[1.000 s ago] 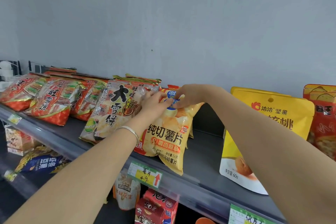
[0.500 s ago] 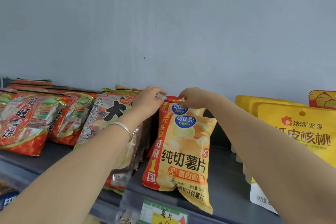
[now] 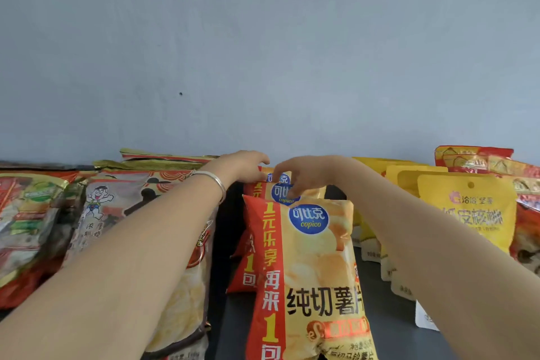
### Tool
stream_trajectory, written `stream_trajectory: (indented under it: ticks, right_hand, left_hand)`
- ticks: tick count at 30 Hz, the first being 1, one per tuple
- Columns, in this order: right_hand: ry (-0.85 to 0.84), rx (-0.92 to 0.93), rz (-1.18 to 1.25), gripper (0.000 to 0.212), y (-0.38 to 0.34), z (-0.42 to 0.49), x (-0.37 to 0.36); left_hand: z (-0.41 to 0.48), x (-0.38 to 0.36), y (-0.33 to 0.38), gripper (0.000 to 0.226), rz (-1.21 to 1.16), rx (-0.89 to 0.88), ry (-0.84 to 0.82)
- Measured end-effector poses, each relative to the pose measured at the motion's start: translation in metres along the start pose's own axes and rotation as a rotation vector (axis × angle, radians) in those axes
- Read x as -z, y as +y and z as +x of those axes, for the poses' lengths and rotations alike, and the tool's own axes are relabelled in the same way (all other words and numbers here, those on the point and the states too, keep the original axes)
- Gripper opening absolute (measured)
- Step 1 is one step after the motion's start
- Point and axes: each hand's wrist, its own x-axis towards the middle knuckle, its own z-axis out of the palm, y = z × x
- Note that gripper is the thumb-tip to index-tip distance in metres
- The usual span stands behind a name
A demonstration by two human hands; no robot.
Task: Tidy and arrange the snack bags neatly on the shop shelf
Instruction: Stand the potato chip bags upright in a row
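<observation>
A row of yellow-and-red potato chip bags stands on the dark shelf (image 3: 380,318), one behind the other. The front chip bag (image 3: 309,266) stands upright and untouched. Both hands reach over it to the bags at the back. My left hand (image 3: 241,168), with a silver bangle on its wrist, pinches the top left corner of the rear chip bag (image 3: 264,177). My right hand (image 3: 305,177) pinches the rear bags' top edge from the right, its fingertips over the blue logo of the second chip bag (image 3: 280,194). The lower parts of the rear bags are hidden.
Large rice-cracker bags (image 3: 117,213) lean in a stack at the left, under my left forearm, with more red ones (image 3: 29,213) beyond. Yellow nut pouches (image 3: 467,213) stand in a row at the right, red bags (image 3: 526,228) past them. A grey wall backs the shelf.
The view has come closer and level with the shelf. The front chip bag, which lay tilted forward, now stands upright, and both hands have shifted from it to the bags behind.
</observation>
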Motion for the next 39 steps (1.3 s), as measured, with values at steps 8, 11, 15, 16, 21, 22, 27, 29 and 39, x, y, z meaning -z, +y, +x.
stream_trajectory:
  ticks: [8, 11, 15, 16, 21, 22, 27, 29, 39]
  right_hand:
    - [-0.024, -0.023, -0.060, 0.033, 0.003, 0.012, 0.003]
    - [-0.017, -0.013, -0.045, 0.031, 0.007, 0.009, 0.007]
    - [-0.046, -0.019, -0.028, 0.032, 0.013, 0.005, 0.009]
    - [-0.051, -0.022, -0.018, 0.032, 0.013, 0.004, 0.011]
    - [0.140, -0.027, 0.086, 0.033, 0.012, 0.020, 0.014]
    - [0.158, -0.046, 0.045, 0.038, 0.013, 0.027, 0.011]
    - [0.057, -0.102, -0.044, 0.051, 0.023, 0.050, -0.003]
    - [0.042, -0.109, -0.046, 0.046, 0.028, 0.051, -0.005]
    - [0.189, -0.058, 0.046, 0.040, 0.023, 0.031, 0.006]
  left_hand:
    - [0.006, -0.006, -0.002, 0.034, -0.106, -0.049, -0.117]
    - [0.006, -0.005, 0.001, 0.037, -0.126, -0.034, -0.130]
    - [0.004, -0.004, 0.002, 0.039, -0.187, 0.012, -0.108]
    - [0.004, -0.004, 0.002, 0.039, -0.205, 0.031, -0.091]
    - [0.006, -0.003, -0.003, 0.054, -0.283, 0.197, -0.021]
    - [0.006, -0.003, -0.003, 0.057, -0.315, 0.228, -0.055]
    - [0.012, -0.009, 0.000, 0.046, -0.594, 0.281, -0.189]
    - [0.012, -0.010, 0.002, 0.041, -0.634, 0.248, -0.200]
    - [-0.002, 0.001, 0.008, 0.049, -0.417, 0.108, 0.014]
